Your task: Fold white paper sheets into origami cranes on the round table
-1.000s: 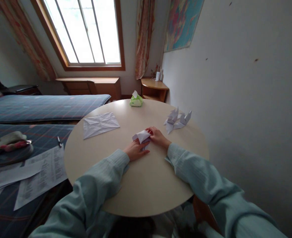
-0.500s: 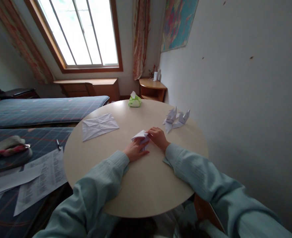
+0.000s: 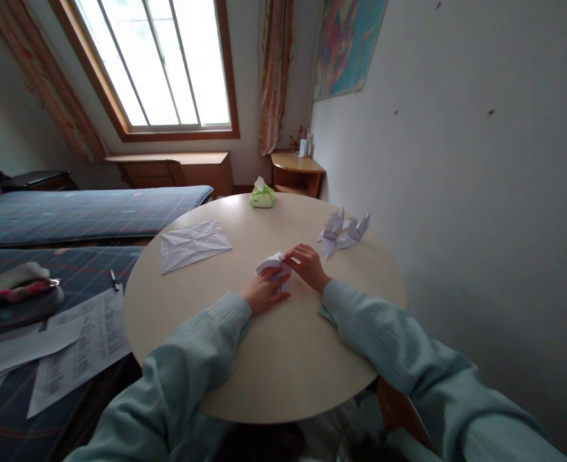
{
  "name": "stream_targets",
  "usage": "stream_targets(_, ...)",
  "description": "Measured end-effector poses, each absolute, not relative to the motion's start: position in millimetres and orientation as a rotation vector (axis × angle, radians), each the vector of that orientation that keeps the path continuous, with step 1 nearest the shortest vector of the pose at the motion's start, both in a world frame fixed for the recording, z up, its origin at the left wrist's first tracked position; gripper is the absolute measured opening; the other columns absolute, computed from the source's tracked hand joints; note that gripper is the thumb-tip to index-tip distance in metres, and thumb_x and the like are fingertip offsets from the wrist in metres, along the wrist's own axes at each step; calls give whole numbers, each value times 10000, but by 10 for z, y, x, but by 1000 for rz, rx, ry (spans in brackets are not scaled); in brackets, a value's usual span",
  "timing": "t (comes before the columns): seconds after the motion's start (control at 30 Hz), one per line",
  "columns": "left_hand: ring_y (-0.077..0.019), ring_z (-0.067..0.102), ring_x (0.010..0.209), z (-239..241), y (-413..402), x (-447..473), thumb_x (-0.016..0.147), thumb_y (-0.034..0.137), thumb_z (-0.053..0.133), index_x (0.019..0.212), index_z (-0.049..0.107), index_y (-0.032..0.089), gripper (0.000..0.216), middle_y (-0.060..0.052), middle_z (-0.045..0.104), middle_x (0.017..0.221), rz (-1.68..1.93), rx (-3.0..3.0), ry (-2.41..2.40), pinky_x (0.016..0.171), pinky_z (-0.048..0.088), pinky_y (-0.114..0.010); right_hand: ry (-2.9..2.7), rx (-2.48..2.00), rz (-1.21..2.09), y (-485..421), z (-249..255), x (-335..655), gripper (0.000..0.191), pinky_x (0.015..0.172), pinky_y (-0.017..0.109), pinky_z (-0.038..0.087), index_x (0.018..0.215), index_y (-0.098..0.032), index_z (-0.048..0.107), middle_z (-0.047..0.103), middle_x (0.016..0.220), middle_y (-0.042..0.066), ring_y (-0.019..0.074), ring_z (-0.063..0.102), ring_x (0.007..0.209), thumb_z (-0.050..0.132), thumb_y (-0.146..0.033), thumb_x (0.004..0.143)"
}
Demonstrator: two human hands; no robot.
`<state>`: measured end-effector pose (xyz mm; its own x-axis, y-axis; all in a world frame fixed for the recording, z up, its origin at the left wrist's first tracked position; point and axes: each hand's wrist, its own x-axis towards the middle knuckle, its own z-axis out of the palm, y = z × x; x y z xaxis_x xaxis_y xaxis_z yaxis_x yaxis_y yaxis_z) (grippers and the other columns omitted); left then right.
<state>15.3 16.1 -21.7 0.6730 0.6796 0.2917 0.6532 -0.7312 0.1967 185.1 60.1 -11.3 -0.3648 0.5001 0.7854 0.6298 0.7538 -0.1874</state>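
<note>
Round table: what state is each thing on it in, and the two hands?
Small paper: folded, partly hidden by the hands
Left hand: laid over that paper
Right hand: at the paper's right side, grip unclear
Loose sheet: spread out, creased
Paper figures: folded, standing up
Tissue pack: open, tissue poking out

From where I stand, the person's left hand (image 3: pixel 264 290) lies flat over a small folded paper (image 3: pixel 270 262) on the round table (image 3: pixel 283 366), while the right hand (image 3: pixel 309 265) pinches its upper right corner. A creased sheet (image 3: pixel 195 245) rests to the left, pointed paper shapes (image 3: pixel 345 233) stand to the right, and a green tissue pack (image 3: pixel 262 196) sits near the far rim, towards the window (image 3: pixel 156 64).
</note>
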Motion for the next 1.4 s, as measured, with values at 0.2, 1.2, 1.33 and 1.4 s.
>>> stream_targets(0.2, -131, 536, 754, 23, 93, 125, 832, 295, 391, 780, 608, 179, 252, -43, 584, 797, 1116, 2738, 1219, 686, 453, -246, -2043, -835, -141, 596, -77, 1875, 186, 650, 268, 385, 687, -189, 603, 625, 678, 24, 139, 517, 680, 515, -323, 781)
stream_targets(1.2, -122, 511, 674, 223, 67, 80, 771, 195, 506, 718, 615, 187, 121, -17, 602, 679, 1574, 2737, 1174, 634, 422, -245, -2143, -710, -125, 519, -4, 1833, 205, 645, 262, 402, 700, -186, 604, 627, 687, 31, 136, 514, 678, 510, -353, 774)
stream_targets(1.33, -157, 522, 827, 269, 26, 87, 765, 188, 480, 917, 583, 178, 184, -53, 608, 857, 1330, 2737, 1069, 743, 429, -298, -2134, -705, -85, 537, -16, 1855, 211, 645, 265, 411, 696, -191, 608, 622, 680, 33, 136, 518, 673, 505, -357, 776)
stream_targets(1.4, -175, 515, 893, 266, 32, 83, 745, 225, 513, 995, 548, 167, 259, -70, 597, 943, 1236, 2745, 1017, 787, 422, -319, -2124, -703, -59, 537, -21, 1858, 216, 645, 266, 417, 699, -194, 611, 619, 677, 35, 135, 518, 672, 497, -359, 780)
